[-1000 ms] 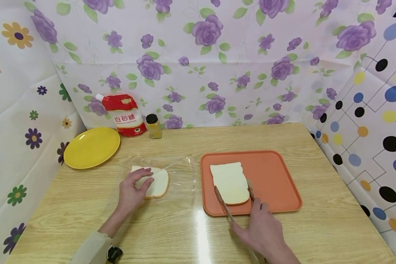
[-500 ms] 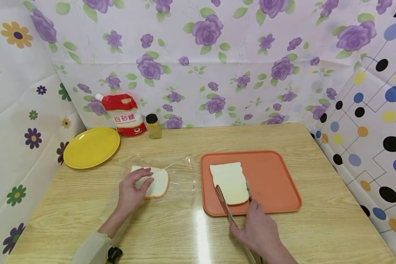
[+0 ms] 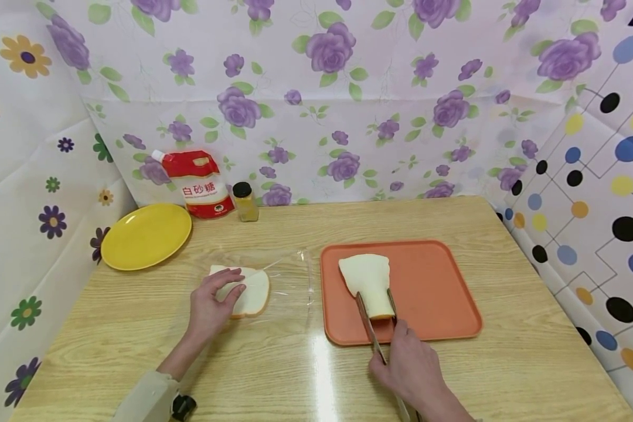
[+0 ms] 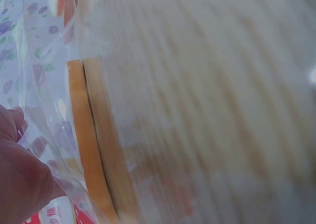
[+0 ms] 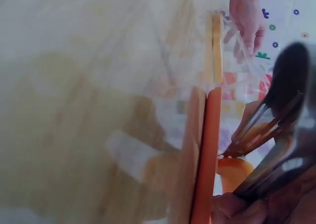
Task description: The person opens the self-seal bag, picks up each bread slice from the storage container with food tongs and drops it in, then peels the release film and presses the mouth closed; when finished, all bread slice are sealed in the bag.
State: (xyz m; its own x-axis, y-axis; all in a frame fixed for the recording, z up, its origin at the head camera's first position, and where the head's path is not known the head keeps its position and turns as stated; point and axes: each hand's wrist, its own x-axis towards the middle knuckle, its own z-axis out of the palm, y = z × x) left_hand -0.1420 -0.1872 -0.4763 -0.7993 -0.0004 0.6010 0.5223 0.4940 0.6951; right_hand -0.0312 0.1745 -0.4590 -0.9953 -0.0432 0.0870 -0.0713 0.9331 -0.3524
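Observation:
My left hand [image 3: 210, 302] pinches the upper film of a clear plastic bag [image 3: 291, 281] between thumb and fingers. Inside the bag, flat on the table, lies a slice of white bread [image 3: 255, 288] with a brown crust; the left wrist view shows its crust edge [image 4: 89, 140] side-on. My right hand [image 3: 414, 364] grips metal tongs [image 3: 370, 329], whose tips press on both sides of a second bread slice [image 3: 370, 275]. That slice bows upward at its near end, squeezed narrow, while its far end spreads wide over the orange tray [image 3: 435, 290].
A yellow plate [image 3: 147, 237] is at the back left. Beside it stand a red and white sugar pouch [image 3: 200, 184] and a small black-capped jar [image 3: 246, 204]. Patterned cloth walls [image 3: 316, 140] border the wooden table [image 3: 285, 375] behind and at both sides.
The right hand has closed the tongs inward on the tray's bread slice, which was flat and now bends up in the middle. The left hand has stayed in place on the bag.

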